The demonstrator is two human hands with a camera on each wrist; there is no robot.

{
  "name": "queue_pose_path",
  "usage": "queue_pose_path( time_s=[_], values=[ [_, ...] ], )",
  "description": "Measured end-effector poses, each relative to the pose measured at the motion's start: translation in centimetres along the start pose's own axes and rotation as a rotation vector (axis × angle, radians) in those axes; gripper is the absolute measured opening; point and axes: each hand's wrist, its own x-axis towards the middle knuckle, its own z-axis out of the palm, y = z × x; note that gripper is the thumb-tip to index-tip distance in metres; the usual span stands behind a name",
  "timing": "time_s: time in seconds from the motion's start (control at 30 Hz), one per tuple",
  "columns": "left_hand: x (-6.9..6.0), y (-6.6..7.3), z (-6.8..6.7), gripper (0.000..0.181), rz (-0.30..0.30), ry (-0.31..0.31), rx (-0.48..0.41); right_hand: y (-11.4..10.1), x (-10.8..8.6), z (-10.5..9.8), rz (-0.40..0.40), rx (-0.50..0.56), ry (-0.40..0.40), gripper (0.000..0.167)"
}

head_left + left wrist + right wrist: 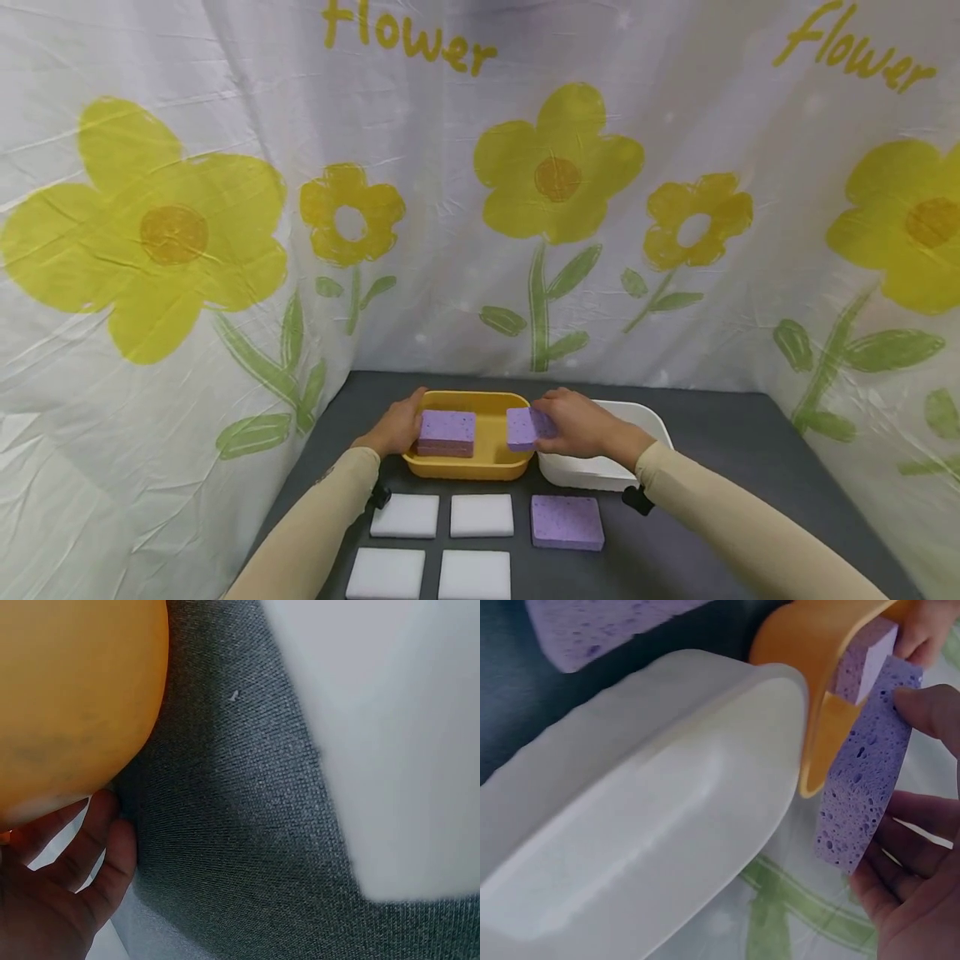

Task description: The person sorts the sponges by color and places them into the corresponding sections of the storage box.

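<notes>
A yellow plastic tub [468, 470] stands at the back of the table. My left hand [396, 427] grips its left rim, and in the left wrist view the fingers [112, 859] lie against the outer wall. Inside, on the left, purple sponges [447, 432] lie stacked. My right hand [583, 425] holds another purple sponge [870, 761] above the tub's right side, thumb on one face and fingers on the other. A white tub [588, 478] stands just right of the yellow one, partly hidden by my right hand and forearm.
In front of the tubs lie a single purple sponge [567, 523] and several white sponge blocks, among them one near the middle [482, 515] and one at front left [386, 573]. A flower-print curtain [442, 333] hangs behind the dark table [712, 467] and along both sides.
</notes>
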Motion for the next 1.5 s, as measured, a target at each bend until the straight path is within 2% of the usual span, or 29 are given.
queue_pose_path(
  time_s=[0.17, 0.3, 0.57, 0.7, 1.0, 1.13, 1.27, 1.5],
  values=[
    [0.1, 0.0, 0.3, 0.061, -0.049, -0.013, -0.042, -0.4, 1.7, 0.5, 0.003, -0.011, -0.023, 0.049],
    [0.3, 0.3, 0.4, 0.061, -0.085, -0.013, -0.021, -0.7, 3.0, 1.0, 0.019, -0.035, -0.037, 0.048],
    [0.2, 0.9, 0.6, 0.060, -0.082, -0.015, -0.024, -1.3, 4.8, 2.5, 0.037, -0.086, -0.073, 0.038],
    [0.3, 0.7, 0.7, 0.061, -0.090, -0.019, -0.020, -1.6, 5.4, 3.5, 0.037, -0.119, -0.090, 0.033],
    [0.0, 0.6, 0.6, 0.060, -0.077, -0.009, -0.003, -2.5, 6.9, 5.7, 0.096, -0.167, -0.061, 0.050],
    [0.0, 0.7, 0.5, 0.060, -0.071, -0.007, 0.000, -2.9, 7.2, 6.4, 0.108, -0.157, -0.059, 0.050],
    [-0.1, 0.7, 0.4, 0.060, -0.067, -0.008, -0.006, -2.9, 7.5, 7.2, 0.130, -0.102, -0.083, 0.048],
    [0.0, 0.4, 0.1, 0.058, -0.061, -0.001, -0.009, -2.4, 7.5, 8.4, 0.149, -0.039, -0.112, 0.028]
  ],
)
